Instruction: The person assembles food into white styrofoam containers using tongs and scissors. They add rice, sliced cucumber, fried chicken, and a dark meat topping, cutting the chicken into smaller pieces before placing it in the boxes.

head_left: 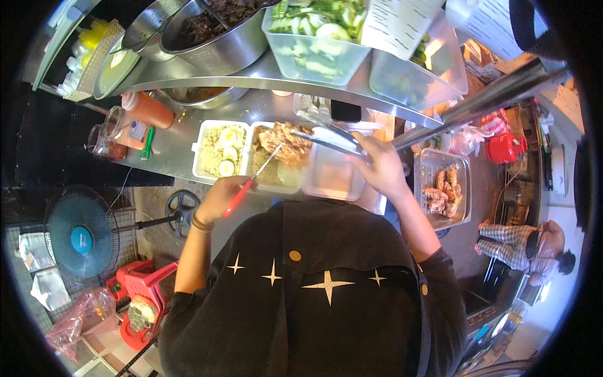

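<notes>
My left hand (220, 196) is closed round the red handle of a utensil (240, 198). Its thin metal shaft reaches the piece of cooked chicken (286, 141); its tip is too small to make out. My right hand (380, 164) grips metal tongs (333, 143), whose ends are at the chicken. The chicken lies over the far part of a white takeaway box (277, 188), with rice below it. Left of it, another white box (198, 164) holds rice, cucumber slices and pale pieces. On the right is an open, pale box lid (336, 171).
A metal shelf (251, 82) crosses above the counter, bearing a pot of dark food (217, 53) and a tub of cut greens (317, 56). Sauce bottles (151, 110) stand left. A tray of chicken pieces (466, 188) is at right. A person (534, 248) stands farther right.
</notes>
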Demonstrator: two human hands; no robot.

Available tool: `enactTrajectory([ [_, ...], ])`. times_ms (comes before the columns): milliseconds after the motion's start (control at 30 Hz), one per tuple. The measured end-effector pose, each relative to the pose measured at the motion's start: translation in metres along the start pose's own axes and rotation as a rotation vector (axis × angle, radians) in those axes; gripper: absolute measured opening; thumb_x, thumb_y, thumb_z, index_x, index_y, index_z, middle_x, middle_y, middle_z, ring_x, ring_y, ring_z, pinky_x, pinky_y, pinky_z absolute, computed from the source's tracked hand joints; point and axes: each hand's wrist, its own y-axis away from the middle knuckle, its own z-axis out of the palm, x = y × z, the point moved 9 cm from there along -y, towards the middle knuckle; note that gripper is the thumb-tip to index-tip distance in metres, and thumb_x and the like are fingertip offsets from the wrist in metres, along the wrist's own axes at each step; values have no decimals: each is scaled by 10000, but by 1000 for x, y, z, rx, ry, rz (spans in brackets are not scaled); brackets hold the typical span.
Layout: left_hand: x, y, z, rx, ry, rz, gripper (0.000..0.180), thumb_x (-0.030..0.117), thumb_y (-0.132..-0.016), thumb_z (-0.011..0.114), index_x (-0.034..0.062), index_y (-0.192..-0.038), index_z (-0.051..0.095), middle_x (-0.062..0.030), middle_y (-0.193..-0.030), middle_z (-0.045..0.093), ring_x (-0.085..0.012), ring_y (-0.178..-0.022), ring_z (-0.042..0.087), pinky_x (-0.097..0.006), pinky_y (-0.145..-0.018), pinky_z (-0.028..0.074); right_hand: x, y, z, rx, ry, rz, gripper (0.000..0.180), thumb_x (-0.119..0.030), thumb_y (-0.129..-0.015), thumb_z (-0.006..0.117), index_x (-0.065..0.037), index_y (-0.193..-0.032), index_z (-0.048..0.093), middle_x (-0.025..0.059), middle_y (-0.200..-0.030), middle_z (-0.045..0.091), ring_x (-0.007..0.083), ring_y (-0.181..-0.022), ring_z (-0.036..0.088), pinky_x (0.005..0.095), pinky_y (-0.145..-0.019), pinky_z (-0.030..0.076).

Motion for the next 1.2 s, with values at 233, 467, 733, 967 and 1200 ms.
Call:
enactTrajectory([
  [233, -30, 3, 39, 158, 536, -136, 444, 17, -745, 589, -38, -1181, 532, -103, -1027, 640, -114, -741, 576, -234, -645, 468, 36, 41, 98, -334, -885, 532, 478, -388, -898, 574, 17, -1152, 587, 29, -796, 604, 98, -670, 494, 229, -620, 398],
  [467, -31, -11, 45, 161, 496, -93, 287, 51, -771, 575, -18, -1048, 600, -30, -789, 569, -102, -675, 554, -244, -617, 461, 35, 27, 118, -375, -1071, 529, 462, -401, -909, 547, 8, -1119, 598, 12, -776, 587, 76, -637, 445, 219, -604, 379],
  [733, -17, -13, 38, 103, 194, -4, 327, 33, -775, 552, -29, -1095, 568, -80, -849, 611, -130, -731, 571, -285, -663, 484, 51, 29, 119, -267, -1005, 628, 368, -350, -890, 602, -7, -1017, 652, -19, -644, 547, 48, -502, 392, 212, -463, 321],
  [967, 12, -7, 18, 293, -235, -64, 285, 112, -860, 533, -44, -1099, 542, -265, -957, 603, -369, -847, 614, -382, -702, 482, 51, 43, 106, -172, -752, 719, 318, -313, -883, 621, -10, -947, 697, -35, -561, 495, 47, -499, 387, 236, -461, 313],
  [1200, -10, -22, 22, 275, -215, -38, 209, 139, -837, 558, -40, -943, 580, -258, -802, 602, -403, -756, 603, -410, -639, 459, 53, 45, 112, -173, -573, 668, 334, -328, -873, 616, -15, -959, 696, 5, -549, 532, 75, -505, 451, 265, -488, 366],
])
